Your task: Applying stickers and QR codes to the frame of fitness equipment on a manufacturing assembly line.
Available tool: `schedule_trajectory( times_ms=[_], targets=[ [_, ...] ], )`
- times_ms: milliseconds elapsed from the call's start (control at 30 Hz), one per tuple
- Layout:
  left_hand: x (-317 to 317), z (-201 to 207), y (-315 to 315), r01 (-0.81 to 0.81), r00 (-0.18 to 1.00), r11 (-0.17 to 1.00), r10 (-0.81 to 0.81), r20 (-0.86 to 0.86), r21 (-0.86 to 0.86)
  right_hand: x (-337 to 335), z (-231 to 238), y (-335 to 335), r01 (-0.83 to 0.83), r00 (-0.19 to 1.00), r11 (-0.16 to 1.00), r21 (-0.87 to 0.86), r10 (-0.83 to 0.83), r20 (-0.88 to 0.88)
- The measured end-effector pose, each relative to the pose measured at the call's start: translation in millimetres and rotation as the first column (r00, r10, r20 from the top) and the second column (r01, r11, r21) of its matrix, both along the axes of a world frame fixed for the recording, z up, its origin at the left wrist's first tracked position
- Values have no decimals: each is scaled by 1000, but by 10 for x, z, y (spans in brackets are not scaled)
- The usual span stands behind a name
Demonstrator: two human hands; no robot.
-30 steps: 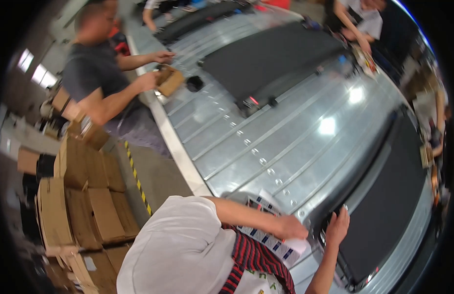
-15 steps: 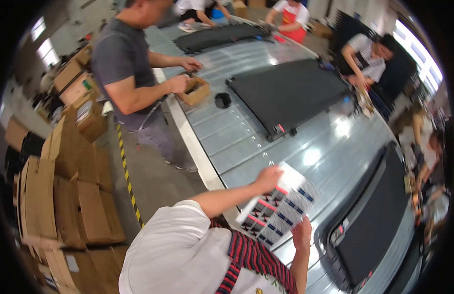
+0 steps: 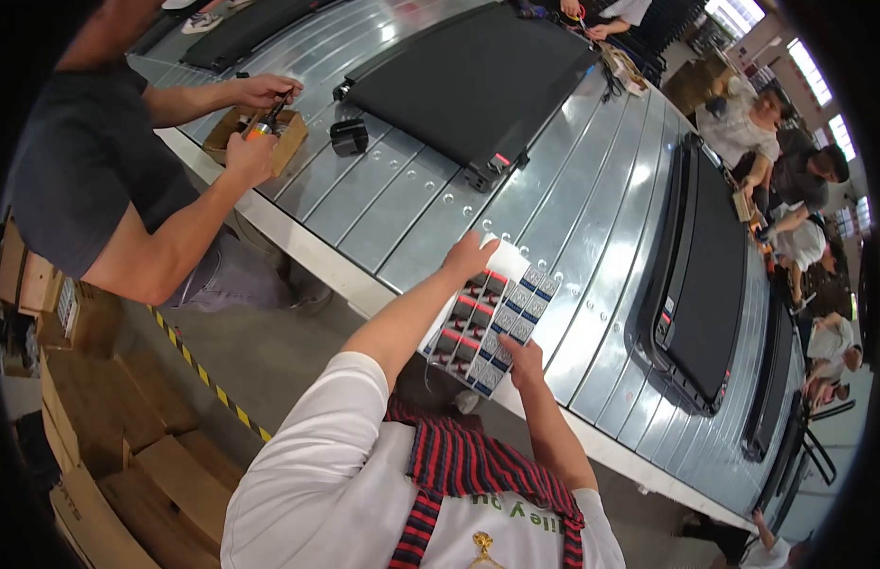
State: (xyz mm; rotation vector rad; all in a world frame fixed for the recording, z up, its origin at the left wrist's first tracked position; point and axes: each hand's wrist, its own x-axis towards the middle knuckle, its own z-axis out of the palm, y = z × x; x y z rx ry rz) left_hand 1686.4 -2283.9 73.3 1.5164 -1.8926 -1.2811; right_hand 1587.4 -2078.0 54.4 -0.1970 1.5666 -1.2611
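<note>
One flat sheet of small packs [image 3: 492, 322] is held in the air over the near edge of the long metal desk [image 3: 592, 199], between two hands. The sheet carries rows of dark packs with red ends on its left part and two rows of grey patterned packs along its right edge; the exact count is too small to tell.

The left hand [image 3: 468, 258] grips the sheet's top left corner, its fingers curled over the edge and pinching it. The right hand [image 3: 523, 360] pinches the sheet's lower right edge from below, thumb on top.

Beyond the sheet, three black treadmill decks lie on the desk. To the sheet's upper left, another person's two hands work over one open brown cardboard box [image 3: 255, 140], with one black roll [image 3: 349, 137] just beside it. Brown cartons [image 3: 108, 455] are stacked on the floor to the sheet's lower left.
</note>
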Motion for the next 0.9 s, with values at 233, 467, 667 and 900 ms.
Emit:
schedule_trajectory(
  times_ms=[233,467,667,900],
  targets=[
    [968,124,521,65,971,996,-76,-228,-58,-311,-352,-281,32,979,999,-2,-32,-199],
    [3432,-400,2441,-335,942,922,322,98,196,-825,-951,-764,-47,693,996,-75,-22,-721],
    [4588,-717,4277,-682,677,578,268,685,448,-221,4,-426,-275,185,956,105,159,-970],
    [5512,-1621,5156,-682,709,346,526,469,644,3552,253,-170,-966,-13,154,209,776,-630]
  ],
)
